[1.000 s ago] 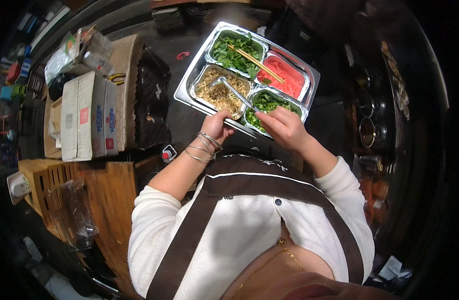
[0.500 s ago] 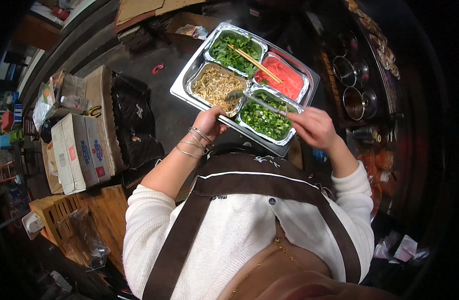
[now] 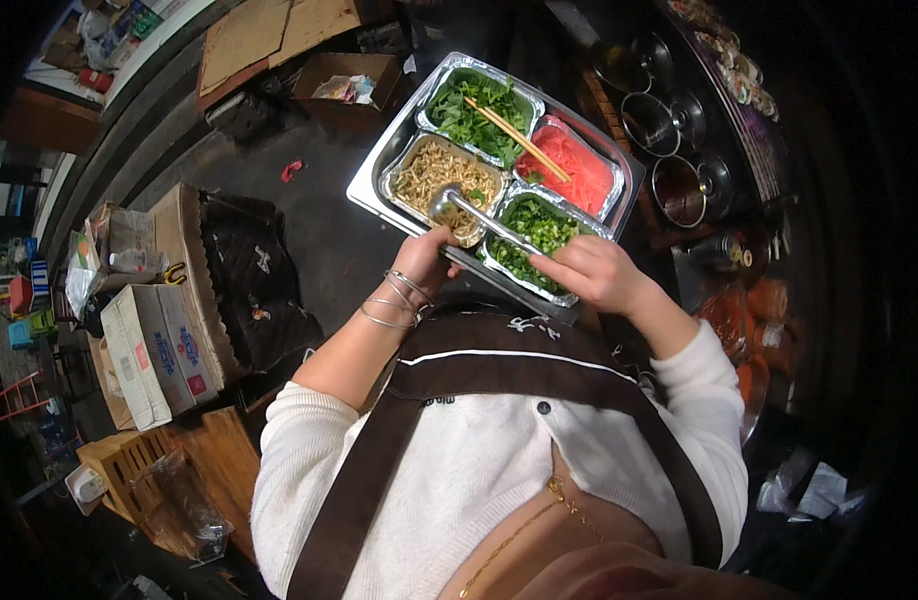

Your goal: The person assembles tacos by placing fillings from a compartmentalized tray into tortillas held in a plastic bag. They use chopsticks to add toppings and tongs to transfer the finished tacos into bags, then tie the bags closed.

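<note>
While the left hand (image 3: 426,258) still grips the near edge of the metal tray (image 3: 379,207), the right hand (image 3: 591,272), clasping a spoon (image 3: 494,224), has swung its bowl leftward over the brown shreds (image 3: 439,165).

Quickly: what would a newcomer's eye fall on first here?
Probably the bright pink shreds, right side of the metal tray in the left hand, with pale chopsticks lying across them and the leafy greens. Then the spoon in the right hand, its bowl at the tan food on the tray's left.
</note>
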Action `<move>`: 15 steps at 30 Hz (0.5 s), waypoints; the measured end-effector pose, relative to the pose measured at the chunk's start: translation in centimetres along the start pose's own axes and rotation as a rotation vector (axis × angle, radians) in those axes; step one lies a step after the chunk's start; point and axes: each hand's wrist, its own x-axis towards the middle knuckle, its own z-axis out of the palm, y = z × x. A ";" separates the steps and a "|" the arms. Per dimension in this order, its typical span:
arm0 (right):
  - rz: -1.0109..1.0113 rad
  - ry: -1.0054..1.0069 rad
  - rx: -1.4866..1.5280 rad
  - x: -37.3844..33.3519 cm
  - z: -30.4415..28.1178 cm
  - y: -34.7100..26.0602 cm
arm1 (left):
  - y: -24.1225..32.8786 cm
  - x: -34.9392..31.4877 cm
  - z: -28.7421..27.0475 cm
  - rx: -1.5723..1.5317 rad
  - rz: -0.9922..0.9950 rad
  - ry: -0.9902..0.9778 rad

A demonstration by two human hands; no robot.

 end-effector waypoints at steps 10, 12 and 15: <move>0.378 0.190 -0.040 -1.8 1.2 -2.2 | 1.3 -0.7 2.0 -0.023 -0.028 -0.011; 0.415 0.067 0.010 -0.3 0.8 -3.7 | 1.6 -2.1 1.9 0.006 0.002 0.004; 0.244 -0.066 0.036 0.8 0.5 -6.0 | 1.4 -4.4 1.0 0.028 -0.248 0.179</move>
